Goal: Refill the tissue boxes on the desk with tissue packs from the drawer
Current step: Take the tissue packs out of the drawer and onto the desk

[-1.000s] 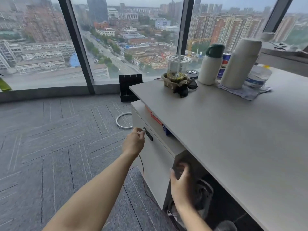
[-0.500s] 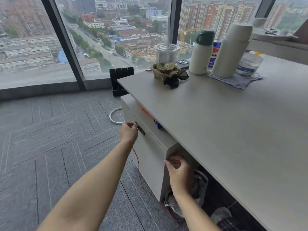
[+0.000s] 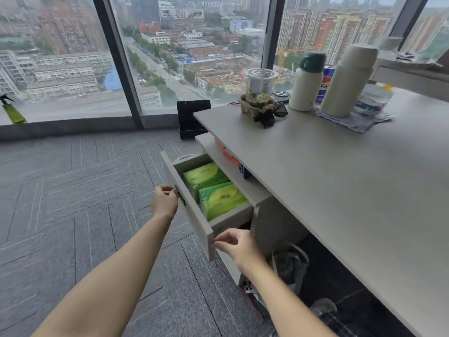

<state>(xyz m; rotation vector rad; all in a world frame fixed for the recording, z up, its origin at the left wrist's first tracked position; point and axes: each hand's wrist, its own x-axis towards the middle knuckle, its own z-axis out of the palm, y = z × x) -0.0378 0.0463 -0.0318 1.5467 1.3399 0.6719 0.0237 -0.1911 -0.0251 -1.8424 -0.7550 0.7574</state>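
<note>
Head view: a person stands beside the counter, both bare arms reaching down.
Drawer: pulled out from under the counter, open.
Tissue packs: two green ones, lying side by side inside the drawer.
Left hand: fingers pinched on the small metal handle of the drawer front.
Right hand: fingertips gripping the drawer front's near lower corner.
Counter top: flasks, a plastic cup, a soda can.
</note>
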